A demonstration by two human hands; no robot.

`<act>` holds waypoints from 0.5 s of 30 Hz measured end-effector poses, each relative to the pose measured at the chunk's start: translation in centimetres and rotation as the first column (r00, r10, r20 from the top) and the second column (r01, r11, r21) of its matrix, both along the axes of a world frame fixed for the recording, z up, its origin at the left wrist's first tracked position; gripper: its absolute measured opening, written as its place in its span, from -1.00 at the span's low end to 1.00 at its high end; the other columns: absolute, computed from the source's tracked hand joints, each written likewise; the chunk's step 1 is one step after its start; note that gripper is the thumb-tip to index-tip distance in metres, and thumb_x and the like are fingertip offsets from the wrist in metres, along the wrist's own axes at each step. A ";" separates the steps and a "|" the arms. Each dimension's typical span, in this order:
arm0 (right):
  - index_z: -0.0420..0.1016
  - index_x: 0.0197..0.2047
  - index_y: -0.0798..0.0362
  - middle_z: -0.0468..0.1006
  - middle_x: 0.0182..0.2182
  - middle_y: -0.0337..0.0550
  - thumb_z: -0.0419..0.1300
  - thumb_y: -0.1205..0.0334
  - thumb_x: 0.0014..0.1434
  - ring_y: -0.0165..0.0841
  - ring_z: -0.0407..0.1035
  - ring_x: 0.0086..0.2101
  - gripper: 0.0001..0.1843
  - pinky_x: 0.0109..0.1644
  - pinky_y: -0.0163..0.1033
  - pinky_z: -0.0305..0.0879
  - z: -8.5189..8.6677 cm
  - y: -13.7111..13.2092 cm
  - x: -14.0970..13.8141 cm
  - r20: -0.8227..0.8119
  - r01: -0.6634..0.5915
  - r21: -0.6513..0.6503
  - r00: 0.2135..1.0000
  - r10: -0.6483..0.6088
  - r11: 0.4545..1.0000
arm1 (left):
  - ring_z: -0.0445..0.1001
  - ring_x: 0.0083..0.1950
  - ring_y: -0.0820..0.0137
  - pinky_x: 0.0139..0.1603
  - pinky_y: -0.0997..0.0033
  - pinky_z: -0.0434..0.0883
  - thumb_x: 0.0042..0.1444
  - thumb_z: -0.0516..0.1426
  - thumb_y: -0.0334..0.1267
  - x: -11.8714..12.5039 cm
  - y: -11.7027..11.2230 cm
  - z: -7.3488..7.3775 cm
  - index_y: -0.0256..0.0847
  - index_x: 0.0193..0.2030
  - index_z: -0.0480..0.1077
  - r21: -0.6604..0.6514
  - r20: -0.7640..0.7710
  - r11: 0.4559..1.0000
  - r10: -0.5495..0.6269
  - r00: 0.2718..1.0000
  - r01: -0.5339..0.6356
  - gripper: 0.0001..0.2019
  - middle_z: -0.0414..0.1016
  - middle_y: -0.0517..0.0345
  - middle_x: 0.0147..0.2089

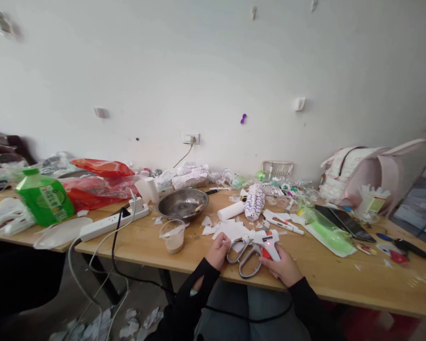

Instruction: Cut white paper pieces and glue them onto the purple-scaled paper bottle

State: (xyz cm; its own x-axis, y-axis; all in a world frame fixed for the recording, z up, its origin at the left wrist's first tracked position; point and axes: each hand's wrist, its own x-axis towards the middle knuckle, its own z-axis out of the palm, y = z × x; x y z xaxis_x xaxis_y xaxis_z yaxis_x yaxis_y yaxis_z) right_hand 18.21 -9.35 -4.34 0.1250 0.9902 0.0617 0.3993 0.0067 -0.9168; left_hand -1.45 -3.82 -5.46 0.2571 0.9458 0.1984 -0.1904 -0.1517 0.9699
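Observation:
My right hand [286, 267] is wrapped round the grip of a white hot glue gun [270, 241] with an orange trigger and a small red light. Its nozzle points left, toward my left hand [219, 252]. The fingers of that hand are closed in a pinch; whatever they hold is too small to make out. Between the two hands lie scissors [250, 265] with grey loop handles, their blades partly hidden. White paper scraps [230, 229] are spread just behind. Farther back rests a white fish-like paper shape [254, 202] with purple scale marks, beside a white paper roll [230, 211].
To the left are a metal bowl [182, 203], a plastic cup [173, 236], a power strip [110, 223] with trailing cords and a green jug [44, 198]. Markers [287, 227], a green sheet [328, 232], a tablet [351, 224] and a backpack [362, 175] sit to the right.

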 end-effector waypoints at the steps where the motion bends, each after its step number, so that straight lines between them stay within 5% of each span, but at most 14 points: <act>1: 0.31 -0.26 0.08 0.28 -0.71 -0.39 0.22 0.00 -0.20 -0.45 0.14 -0.70 -0.55 -0.62 -0.33 0.07 0.0 0.0 0.0 -0.001 0.010 0.011 1.000 -0.010 1.000 | -0.07 -0.64 0.58 -0.60 0.52 -0.09 -0.26 0.09 0.29 0.0 0.0 0.1 -0.17 -0.57 0.07 -0.001 0.002 1.000 -0.009 1.000 0.009 -0.48 -0.01 0.43 -0.72; 15: 0.30 -0.28 0.06 0.20 -0.78 -0.47 0.25 0.03 -0.20 -0.53 0.00 -0.79 -0.58 -0.73 -0.37 -0.06 0.3 -0.2 -0.5 -0.130 -0.002 -0.010 0.991 0.001 1.000 | -0.07 -0.64 0.59 -0.59 0.52 -0.11 -0.26 0.10 0.26 -0.1 -0.1 0.0 -0.16 -0.50 0.04 -0.008 -0.007 0.997 -0.080 0.997 0.080 -0.48 0.05 0.44 -0.70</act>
State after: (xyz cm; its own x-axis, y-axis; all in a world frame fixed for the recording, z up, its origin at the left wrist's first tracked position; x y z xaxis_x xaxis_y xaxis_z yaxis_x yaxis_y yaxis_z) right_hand 17.76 -9.56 -4.06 0.1301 0.9909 0.0354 0.2765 -0.0020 -0.9610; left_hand -1.54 -3.89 -5.49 0.3335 0.9236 0.1889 -0.1945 -0.1286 0.9724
